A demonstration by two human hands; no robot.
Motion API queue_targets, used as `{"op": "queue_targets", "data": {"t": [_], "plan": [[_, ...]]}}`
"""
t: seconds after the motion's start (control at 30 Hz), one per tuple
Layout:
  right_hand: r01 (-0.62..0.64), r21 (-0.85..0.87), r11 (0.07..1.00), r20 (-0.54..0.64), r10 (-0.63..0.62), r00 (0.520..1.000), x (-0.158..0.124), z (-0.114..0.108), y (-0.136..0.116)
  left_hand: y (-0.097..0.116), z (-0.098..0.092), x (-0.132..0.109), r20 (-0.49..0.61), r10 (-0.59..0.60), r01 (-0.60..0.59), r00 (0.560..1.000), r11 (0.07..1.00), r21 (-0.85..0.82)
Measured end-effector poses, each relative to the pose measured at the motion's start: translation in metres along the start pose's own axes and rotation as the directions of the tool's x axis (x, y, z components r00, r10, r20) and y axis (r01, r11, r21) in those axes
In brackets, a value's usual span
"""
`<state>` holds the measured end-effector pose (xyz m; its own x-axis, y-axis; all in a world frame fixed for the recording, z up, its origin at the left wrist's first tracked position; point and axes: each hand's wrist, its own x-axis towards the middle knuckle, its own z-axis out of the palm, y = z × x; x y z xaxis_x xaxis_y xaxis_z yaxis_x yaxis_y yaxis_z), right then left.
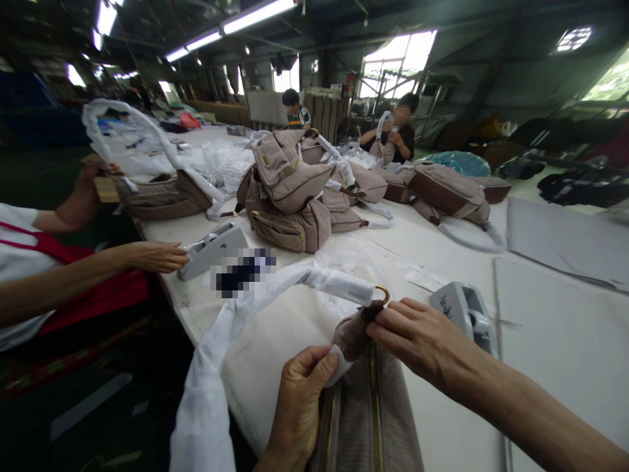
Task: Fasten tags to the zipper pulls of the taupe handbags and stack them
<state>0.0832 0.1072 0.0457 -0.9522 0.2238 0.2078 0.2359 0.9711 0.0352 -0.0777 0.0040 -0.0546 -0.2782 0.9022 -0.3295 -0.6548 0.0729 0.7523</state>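
Note:
A taupe fabric handbag point(393, 413) with gold zippers stands upright at the near edge of the table. My left hand point(304, 387) pinches a small piece of white paper point(340, 367) against the bag's end. The fingers of my right hand point(407, 328) are closed on the brown strap tab point(372, 311) at the bag's top corner, just below a gold ring point(382, 294). From that ring the strap point(255, 295), wrapped in white paper, arches left and hangs down toward the front. The bag's lower part runs out of view.
A grey tape dispenser point(462, 311) stands right of my hands. Another dispenser point(211, 252) is at the left, touched by a co-worker's hand point(157, 257). Taupe bags point(289, 190) are piled mid-table. Cardboard sheets point(555, 341) lie at the right. Two more people are beyond the pile.

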Motion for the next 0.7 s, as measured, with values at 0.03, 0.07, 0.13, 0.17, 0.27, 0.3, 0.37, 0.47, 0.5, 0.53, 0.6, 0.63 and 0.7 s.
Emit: {"op": "queue_targets", "data": {"t": [0.03,0.07,0.13,0.17,0.27,0.3,0.37,0.47,0.5,0.53,0.6,0.63,0.7], "plan": [[-0.001,-0.002,1.0,-0.001,0.001,1.0,0.0004,0.0,0.0,0.0003,-0.0005,-0.0002,-0.006,0.006,-0.006,1.0,1.0,0.003],[-0.003,-0.004,1.0,-0.001,0.003,1.0,0.0008,0.0001,0.0001,0.0005,-0.0009,-0.0005,-0.011,0.011,-0.01,1.0,1.0,0.005],[-0.003,-0.001,1.0,0.001,0.003,1.0,0.0014,0.0004,0.0004,0.0011,-0.0011,-0.0012,-0.016,0.016,-0.016,1.0,1.0,0.007],[-0.003,0.001,1.0,0.002,0.003,1.0,0.0014,0.0007,0.0006,0.0015,-0.0009,-0.0015,-0.015,0.015,-0.015,1.0,1.0,0.008],[-0.002,-0.003,1.0,-0.002,0.002,1.0,-0.0002,0.0022,0.0017,0.0035,-0.0002,-0.0025,-0.029,0.021,-0.02,0.999,0.999,0.025],[-0.006,-0.008,1.0,-0.003,0.006,1.0,-0.0012,0.0028,0.0021,0.0044,-0.0005,-0.0028,-0.043,0.029,-0.027,0.999,0.999,0.04],[-0.018,-0.021,1.0,-0.003,0.018,1.0,-0.0034,0.0042,0.0031,0.0062,-0.0023,-0.0033,-0.075,0.055,-0.049,0.996,0.996,0.079],[-0.03,-0.034,0.999,-0.006,0.03,1.0,-0.006,0.0063,0.0044,0.0081,-0.0065,-0.0038,-0.092,0.08,-0.067,0.993,0.989,0.133],[-0.033,-0.034,0.999,-0.009,0.033,0.999,-0.0064,0.0068,0.0047,0.0084,-0.0075,-0.0038,-0.089,0.081,-0.067,0.993,0.987,0.144],[-0.034,-0.031,0.999,-0.01,0.033,0.999,-0.0067,0.0073,0.005,0.0085,-0.0081,-0.0037,-0.085,0.08,-0.066,0.993,0.986,0.155],[-0.031,-0.021,0.999,-0.015,0.031,0.999,-0.0069,0.008,0.0055,0.0088,-0.0077,-0.0034,-0.075,0.082,-0.068,0.994,0.982,0.177],[-0.029,-0.018,0.999,-0.017,0.029,0.999,-0.0068,0.0081,0.0057,0.009,-0.0068,-0.0031,-0.069,0.086,-0.072,0.994,0.98,0.185],[-0.022,-0.016,1.0,-0.023,0.022,0.999,-0.0067,0.008,0.0059,0.0097,-0.0042,-0.0026,-0.054,0.097,-0.085,0.994,0.977,0.193]]}}
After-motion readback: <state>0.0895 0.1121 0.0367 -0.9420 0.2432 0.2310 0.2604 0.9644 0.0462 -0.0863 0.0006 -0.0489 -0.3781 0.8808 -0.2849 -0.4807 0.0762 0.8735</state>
